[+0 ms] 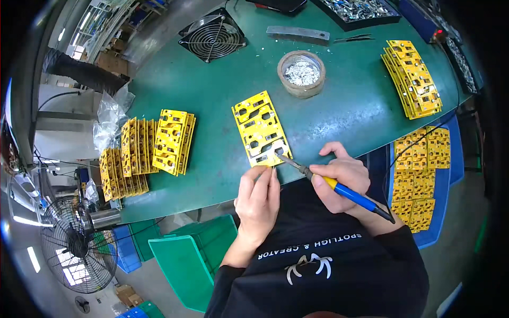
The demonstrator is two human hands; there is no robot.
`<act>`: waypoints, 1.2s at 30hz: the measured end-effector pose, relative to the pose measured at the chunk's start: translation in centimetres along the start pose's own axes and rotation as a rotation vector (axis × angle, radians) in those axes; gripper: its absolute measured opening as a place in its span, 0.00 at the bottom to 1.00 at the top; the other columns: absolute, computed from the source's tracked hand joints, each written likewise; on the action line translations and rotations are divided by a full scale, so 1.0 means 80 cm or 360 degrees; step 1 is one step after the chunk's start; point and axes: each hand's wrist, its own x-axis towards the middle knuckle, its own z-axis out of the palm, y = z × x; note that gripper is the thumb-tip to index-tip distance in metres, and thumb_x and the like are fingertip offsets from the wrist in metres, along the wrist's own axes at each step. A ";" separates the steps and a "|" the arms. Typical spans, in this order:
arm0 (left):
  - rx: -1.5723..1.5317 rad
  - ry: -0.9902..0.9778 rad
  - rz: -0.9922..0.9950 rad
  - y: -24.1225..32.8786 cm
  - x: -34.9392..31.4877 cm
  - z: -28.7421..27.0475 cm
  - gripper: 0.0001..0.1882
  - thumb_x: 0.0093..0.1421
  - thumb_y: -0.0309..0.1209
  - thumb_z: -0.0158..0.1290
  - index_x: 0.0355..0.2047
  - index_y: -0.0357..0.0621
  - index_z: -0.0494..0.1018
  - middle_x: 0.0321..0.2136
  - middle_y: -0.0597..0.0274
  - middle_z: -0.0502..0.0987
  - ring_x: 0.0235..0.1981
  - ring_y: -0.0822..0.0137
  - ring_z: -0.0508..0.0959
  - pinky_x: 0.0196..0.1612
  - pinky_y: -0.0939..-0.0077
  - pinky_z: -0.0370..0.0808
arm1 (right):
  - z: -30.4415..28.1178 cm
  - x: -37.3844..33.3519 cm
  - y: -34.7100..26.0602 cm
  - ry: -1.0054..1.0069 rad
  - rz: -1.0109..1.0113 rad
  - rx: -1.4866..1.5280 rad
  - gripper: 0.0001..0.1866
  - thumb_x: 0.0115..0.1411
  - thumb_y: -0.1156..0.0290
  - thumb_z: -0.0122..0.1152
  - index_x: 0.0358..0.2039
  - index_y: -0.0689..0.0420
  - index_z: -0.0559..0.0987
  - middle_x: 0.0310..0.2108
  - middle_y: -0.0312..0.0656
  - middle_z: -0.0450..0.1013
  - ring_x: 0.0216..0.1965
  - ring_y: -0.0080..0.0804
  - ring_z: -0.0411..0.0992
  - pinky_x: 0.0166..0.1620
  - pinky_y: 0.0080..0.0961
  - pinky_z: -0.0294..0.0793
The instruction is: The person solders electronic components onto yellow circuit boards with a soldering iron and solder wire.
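A yellow circuit board panel [261, 129] with cut-outs and small dark parts lies on the green table. My left hand [258, 197] is closed in a pinch at the panel's near edge. Whatever sits between those fingertips is too small to make out. In my right hand [343, 180] is a soldering iron [347, 193] with a blue and yellow handle, gripped like a pen. Its metal tip meets the panel near the lower right corner, just above my left fingertips.
Yellow panels stand stacked at left [172, 142] and far right [413, 79]. Beyond the panel sits a round bowl [285, 85] of silvery bits. A small fan [214, 40], a metal strip [297, 34], tweezers [354, 38] and a parts tray [366, 21] lie farther back. A blue bin [440, 212] holds more panels.
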 end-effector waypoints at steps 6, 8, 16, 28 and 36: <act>0.0063 0.0006 0.0037 0.003 -0.002 0.002 0.10 0.59 0.20 0.67 0.41 0.35 0.81 0.41 0.54 0.81 0.34 0.56 0.85 0.34 0.67 0.83 | -0.001 -0.001 -0.002 -0.0060 -0.0023 0.0001 0.06 0.52 0.82 0.69 0.33 0.64 0.85 0.18 0.40 0.77 0.16 0.30 0.72 0.46 0.45 0.80; 0.0058 -0.0019 0.0037 0.002 -0.003 0.004 0.09 0.59 0.20 0.67 0.40 0.35 0.81 0.41 0.54 0.81 0.34 0.56 0.85 0.33 0.66 0.83 | 0.001 -0.003 -0.001 -0.0031 -0.0011 -0.0012 0.06 0.51 0.81 0.71 0.32 0.63 0.86 0.19 0.39 0.78 0.16 0.30 0.73 0.45 0.44 0.82; 0.0072 -0.0015 0.0056 0.003 -0.002 0.008 0.09 0.59 0.20 0.67 0.40 0.35 0.80 0.41 0.54 0.81 0.33 0.56 0.85 0.30 0.66 0.83 | 0.004 -0.001 -0.001 -0.0059 -0.0045 -0.0010 0.06 0.53 0.82 0.67 0.33 0.65 0.85 0.17 0.40 0.76 0.16 0.30 0.73 0.47 0.46 0.80; 0.0114 -0.0017 0.0110 0.003 0.005 0.004 0.10 0.59 0.21 0.67 0.41 0.36 0.81 0.43 0.55 0.80 0.33 0.57 0.85 0.30 0.66 0.83 | 0.006 0.001 -0.005 -0.0053 -0.0089 -0.0048 0.06 0.52 0.82 0.68 0.32 0.66 0.85 0.18 0.41 0.77 0.17 0.31 0.74 0.47 0.46 0.81; 0.0036 -0.0143 -0.0057 -0.002 0.009 -0.004 0.15 0.58 0.19 0.67 0.47 0.38 0.83 0.43 0.55 0.81 0.30 0.61 0.83 0.33 0.69 0.80 | 0.006 0.003 -0.007 -0.0081 -0.0088 -0.0089 0.05 0.52 0.82 0.68 0.32 0.65 0.84 0.17 0.40 0.76 0.16 0.30 0.74 0.47 0.46 0.81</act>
